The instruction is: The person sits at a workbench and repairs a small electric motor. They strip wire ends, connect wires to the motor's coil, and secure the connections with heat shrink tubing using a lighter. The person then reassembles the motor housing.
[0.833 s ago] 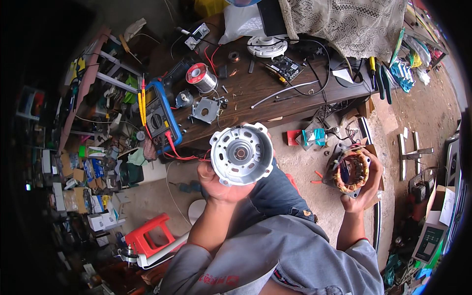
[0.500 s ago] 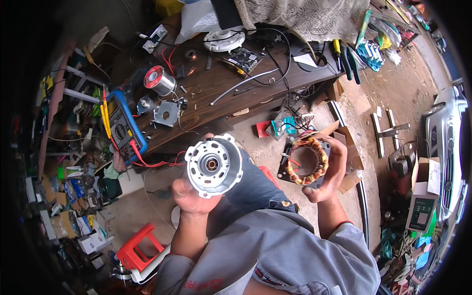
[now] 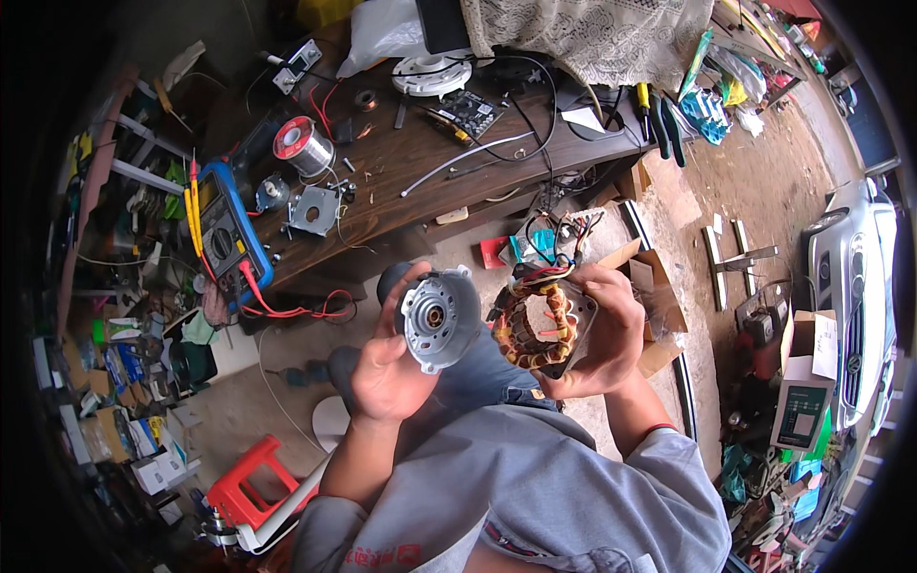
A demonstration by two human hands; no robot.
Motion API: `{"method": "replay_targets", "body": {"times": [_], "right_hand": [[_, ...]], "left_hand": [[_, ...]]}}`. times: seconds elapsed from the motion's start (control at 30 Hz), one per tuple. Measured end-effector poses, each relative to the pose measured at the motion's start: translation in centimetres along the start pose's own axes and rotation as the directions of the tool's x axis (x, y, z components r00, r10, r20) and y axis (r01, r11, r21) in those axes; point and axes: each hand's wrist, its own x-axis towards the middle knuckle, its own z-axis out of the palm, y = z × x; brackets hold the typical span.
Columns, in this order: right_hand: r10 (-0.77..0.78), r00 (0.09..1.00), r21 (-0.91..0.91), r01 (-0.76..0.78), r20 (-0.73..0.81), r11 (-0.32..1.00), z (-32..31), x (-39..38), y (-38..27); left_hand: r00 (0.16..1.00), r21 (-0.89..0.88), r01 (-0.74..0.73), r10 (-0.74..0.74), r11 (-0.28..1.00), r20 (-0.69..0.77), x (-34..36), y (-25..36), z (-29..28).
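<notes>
My left hand (image 3: 382, 382) grips a round silver metal end housing (image 3: 444, 320), tilted toward the right, with a bearing hole at its centre and slots around it. A little to the right, my right hand (image 3: 607, 339) is closed round a stator (image 3: 564, 334) with a ring of copper windings in a dark squarish frame, bundled wires sticking out at its top. The housing and the stator are apart, side by side in front of my jeans, below the front edge of the wooden bench (image 3: 392, 220).
On the bench lie a multimeter (image 3: 229, 239), solder spool (image 3: 304, 145), metal plate (image 3: 310, 209), white round part (image 3: 430, 78) and circuit board (image 3: 473, 115). Crowded shelving stands left, a red plastic piece (image 3: 239, 492) low left. At right are cartons (image 3: 802, 415) and a silver car (image 3: 850, 248).
My hands have come closer together. The housing has turned to face rightward, and the stator has shifted left and tilted, its wires now showing above it. The view has shifted too.
</notes>
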Motion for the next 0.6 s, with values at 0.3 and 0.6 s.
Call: {"method": "replay_targets", "body": {"times": [0.3,0.6], "right_hand": [[-0.068,0.985,-0.135,0.089,0.156,0.987,0.2,1.8,-1.8],[-0.093,0.956,-0.275,0.173,0.280,0.946,0.4,2.5,-2.8]], "left_hand": [[0.998,0.183,-0.062,0.063,0.981,0.001,-0.9,-0.7,-0.4],[0.986,0.345,-0.164,0.163,0.924,0.033,-1.6,-1.1,-0.7]]}}
